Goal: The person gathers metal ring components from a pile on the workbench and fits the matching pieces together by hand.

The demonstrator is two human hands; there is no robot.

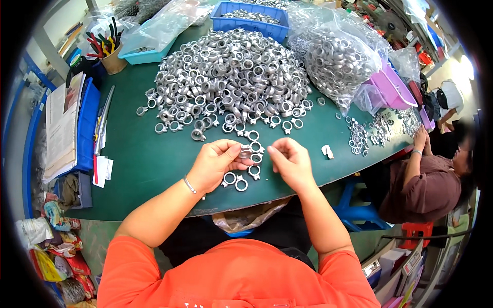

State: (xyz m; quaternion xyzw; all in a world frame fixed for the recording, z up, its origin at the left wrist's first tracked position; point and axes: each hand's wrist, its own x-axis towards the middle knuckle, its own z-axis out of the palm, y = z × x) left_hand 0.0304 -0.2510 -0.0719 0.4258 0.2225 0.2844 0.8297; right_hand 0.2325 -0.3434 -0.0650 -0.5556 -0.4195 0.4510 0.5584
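Note:
Thumb and fingers of my left hand [211, 165] pinch a small silver metal ring fitting [246, 152] above the table's near part. Just right of it, my right hand [292, 163] is closed with thumb and forefinger together; whatever they may hold is too small to make out. Several loose ring fittings [241, 184] with small lugs lie on the green tabletop [149, 159] under and between my hands. Beyond them rises a large heap of similar ring fittings [231, 77].
Behind the heap stand a blue crate [282, 32] and a teal tray [149, 55]. A clear bag of rings [339, 64] and a pink bin [393, 87] are at right. Pliers in a holder [114, 62] and a paper-filled blue tray [90, 128] stand left. A co-worker [426, 185] sits at right.

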